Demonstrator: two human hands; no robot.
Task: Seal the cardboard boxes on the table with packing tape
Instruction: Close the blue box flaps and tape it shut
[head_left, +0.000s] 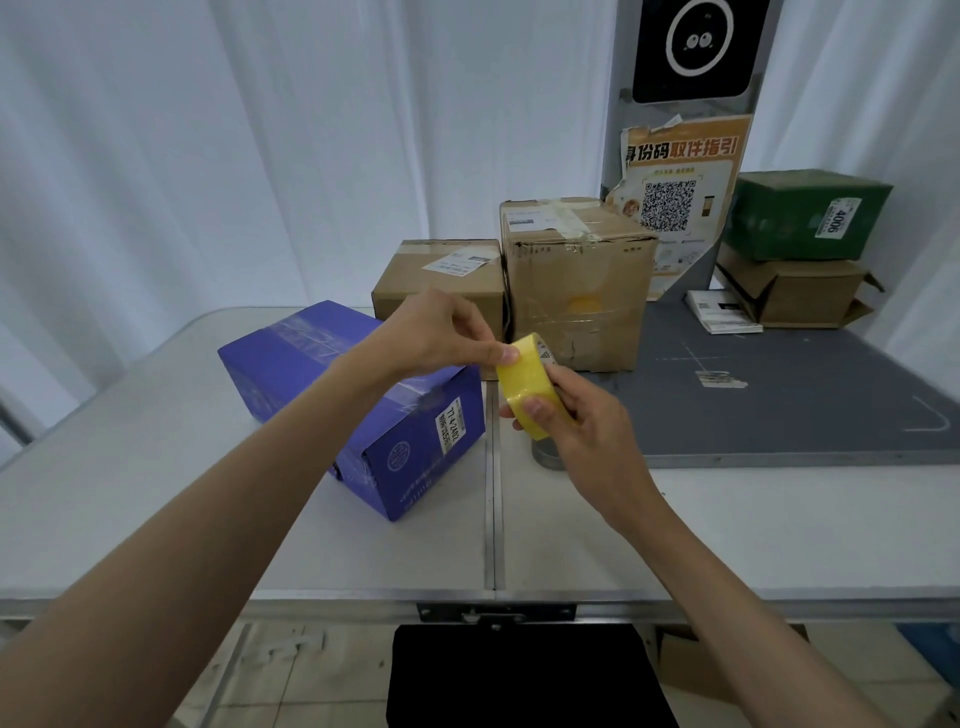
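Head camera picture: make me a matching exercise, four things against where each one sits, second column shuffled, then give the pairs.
Things:
1. yellow roll of packing tape
2. purple cardboard box
3. green cardboard box
4. tall brown cardboard box

Places:
A. stacked on an open brown box, far right
B. held in both hands
C. on the white table, left of the seam
D. behind the tape, beside a lower brown box

Pairs: 1-B, 2-C, 3-A, 4-D

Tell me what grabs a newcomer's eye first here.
The yellow tape roll held mid-frame above the table: the right hand grips it while the left hand pinches at its upper edge. Next, the purple box lying just left of the hands.
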